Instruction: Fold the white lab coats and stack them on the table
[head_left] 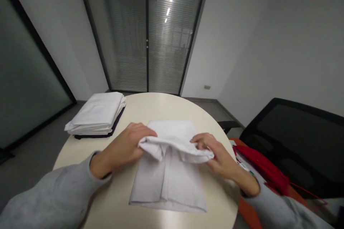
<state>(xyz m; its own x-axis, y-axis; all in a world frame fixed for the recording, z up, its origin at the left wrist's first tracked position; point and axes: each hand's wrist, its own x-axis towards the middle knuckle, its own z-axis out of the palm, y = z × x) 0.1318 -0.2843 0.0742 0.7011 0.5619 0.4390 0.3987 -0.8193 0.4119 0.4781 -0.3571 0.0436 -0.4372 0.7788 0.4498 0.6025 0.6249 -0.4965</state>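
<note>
A white cloth garment [172,179], perhaps a shirt, lies partly folded on the round table in front of me. Its middle is lifted into a thick fold that runs from left to right. My left hand [130,146] grips the left end of this fold, with the thumb underneath out of sight. At the right end, my right hand [216,154] pinches the same fold between thumb and fingers. The near part of the cloth hangs down onto the tabletop, and the far part lies flat behind the fold.
A stack of folded white cloths [95,112] with a dark one at the bottom sits at the table's left edge. The cream table [158,102] has a rounded rim. On the right stand a black mesh chair [298,139] and a red item [260,166] on its orange seat.
</note>
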